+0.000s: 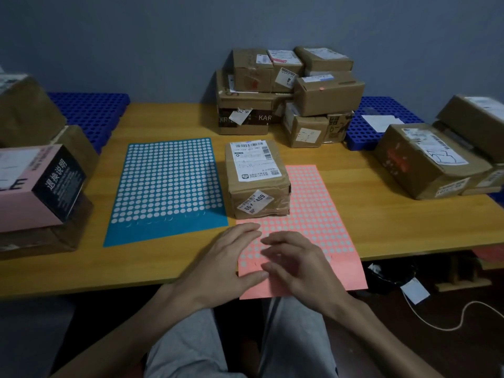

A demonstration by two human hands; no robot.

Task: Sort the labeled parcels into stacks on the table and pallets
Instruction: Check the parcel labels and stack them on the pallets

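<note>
Reaching over the near edge of the pale wooden table [381, 222], both bare hands are seen above the pink sheet of round grey stickers [308, 211]. The left hand [226, 257] is laid out flat with straight, relaxed fingers pointing away, its thumb resting on the sheet's left edge; nothing is held by it. The right hand [297, 264] is turned inward, its fingers loosely bent toward the left hand. These fingers are smeared by motion blur, so it cannot be told whether a sticker is pinched.

The brown taped cardboard parcel with a white shipping label [256, 178] stands just beyond the hands, between the pink sheet and the blue sheet of white round stickers [169, 186], with its right part on the pink sheet's far corner. Its small print cannot be read.

A stack of brown cardboard boxes [289, 91] is set at the far edge. More brown parcels [431, 159] at the right and a pink-and-black carton [41, 184] at the left are cut off by the frame. The blue perforated plastic pallets [92, 110] are largely hidden behind them.
</note>
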